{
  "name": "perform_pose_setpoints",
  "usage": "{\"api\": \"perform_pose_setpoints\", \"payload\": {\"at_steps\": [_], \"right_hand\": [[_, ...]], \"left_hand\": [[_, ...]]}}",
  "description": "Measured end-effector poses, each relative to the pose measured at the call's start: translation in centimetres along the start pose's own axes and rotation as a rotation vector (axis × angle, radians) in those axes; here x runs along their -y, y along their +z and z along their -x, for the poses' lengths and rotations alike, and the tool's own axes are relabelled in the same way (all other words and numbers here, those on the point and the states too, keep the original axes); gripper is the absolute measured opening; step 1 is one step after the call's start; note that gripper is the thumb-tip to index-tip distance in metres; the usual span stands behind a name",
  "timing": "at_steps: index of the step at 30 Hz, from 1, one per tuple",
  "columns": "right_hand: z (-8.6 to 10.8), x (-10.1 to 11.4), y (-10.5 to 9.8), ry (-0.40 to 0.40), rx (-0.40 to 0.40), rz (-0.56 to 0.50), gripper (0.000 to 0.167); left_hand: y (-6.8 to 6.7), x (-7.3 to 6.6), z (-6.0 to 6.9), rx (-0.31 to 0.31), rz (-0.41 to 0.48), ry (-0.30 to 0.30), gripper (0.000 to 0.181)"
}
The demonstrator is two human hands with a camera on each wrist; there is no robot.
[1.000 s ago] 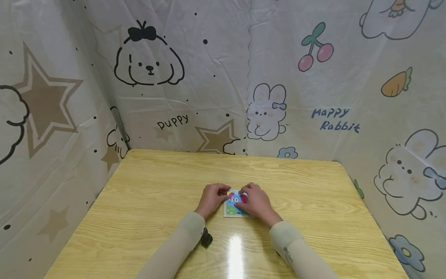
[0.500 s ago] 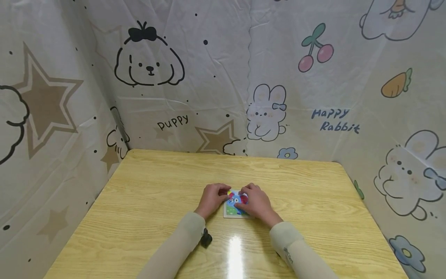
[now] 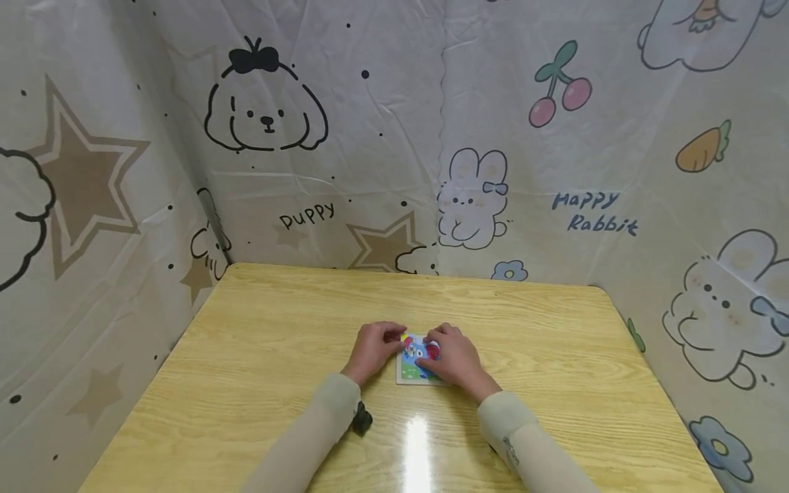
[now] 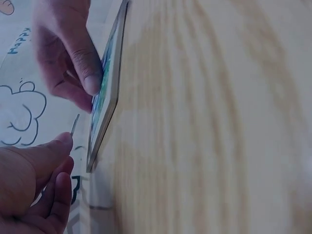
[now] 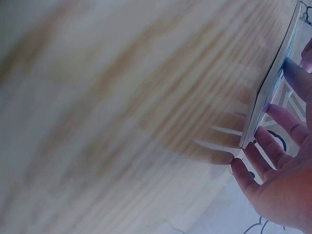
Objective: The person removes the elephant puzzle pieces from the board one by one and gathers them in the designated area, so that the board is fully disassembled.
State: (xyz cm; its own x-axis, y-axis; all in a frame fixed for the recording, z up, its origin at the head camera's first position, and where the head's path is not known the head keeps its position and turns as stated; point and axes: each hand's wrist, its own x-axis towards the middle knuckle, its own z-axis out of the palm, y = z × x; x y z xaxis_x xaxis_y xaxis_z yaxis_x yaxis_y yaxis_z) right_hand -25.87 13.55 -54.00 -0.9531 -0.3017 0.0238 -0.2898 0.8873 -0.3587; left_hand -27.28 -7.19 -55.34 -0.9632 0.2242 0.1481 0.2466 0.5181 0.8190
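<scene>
Flat square picture board (image 3: 408,372), blue cartoon animal, pale rim: below frame centre, green edge toward the person, sides near equal. Left hand (image 3: 372,350) pinches thin flat piece (image 4: 74,125), edge-on. Right hand (image 3: 457,356) loosely spread, thumb on board. Yellow wood-grain table (image 3: 277,322); cream cartoon-print cloth (image 3: 382,103) behind.

My feed shows the picture board (image 3: 409,374) with a blue animal (image 3: 415,355) with red ears, green ground flecked pale, a touch of yellow in one corner and a plain pale rim. I read a greyish edge on the thin piece (image 4: 74,125). I see yellowish wood grain along the table (image 3: 296,308), cream on the left sleeve (image 3: 308,431), cream with a dark mark on the right sleeve (image 3: 530,438), and an off-white cloth (image 3: 382,103) printed with brown stars (image 3: 89,181), black dots (image 3: 365,74), pink cherries (image 3: 542,111) and blue flowers (image 3: 733,452).
</scene>
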Motion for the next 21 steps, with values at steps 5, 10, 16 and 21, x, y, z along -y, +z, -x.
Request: {"api": "perform_pose_setpoints", "payload": {"at_steps": [5, 10, 16, 21], "right_hand": [[0.0, 0.0, -0.1, 0.001, 0.003, 0.003, 0.044], [0.0, 0.1, -0.3, 0.008, 0.000, 0.000, 0.043], [0.1, 0.2, -0.4, 0.013, 0.009, -0.004, 0.043], [0.1, 0.3, -0.3, 0.024, 0.015, -0.015, 0.043]], "left_hand": [[-0.9, 0.1, 0.0, -0.007, 0.046, -0.023, 0.032], [-2.4, 0.4, -0.3, -0.010, 0.062, -0.032, 0.032], [-4.2, 1.0, -0.9, -0.037, 0.036, -0.023, 0.030], [-5.3, 1.8, -1.3, -0.053, 0.034, -0.038, 0.031]]}}
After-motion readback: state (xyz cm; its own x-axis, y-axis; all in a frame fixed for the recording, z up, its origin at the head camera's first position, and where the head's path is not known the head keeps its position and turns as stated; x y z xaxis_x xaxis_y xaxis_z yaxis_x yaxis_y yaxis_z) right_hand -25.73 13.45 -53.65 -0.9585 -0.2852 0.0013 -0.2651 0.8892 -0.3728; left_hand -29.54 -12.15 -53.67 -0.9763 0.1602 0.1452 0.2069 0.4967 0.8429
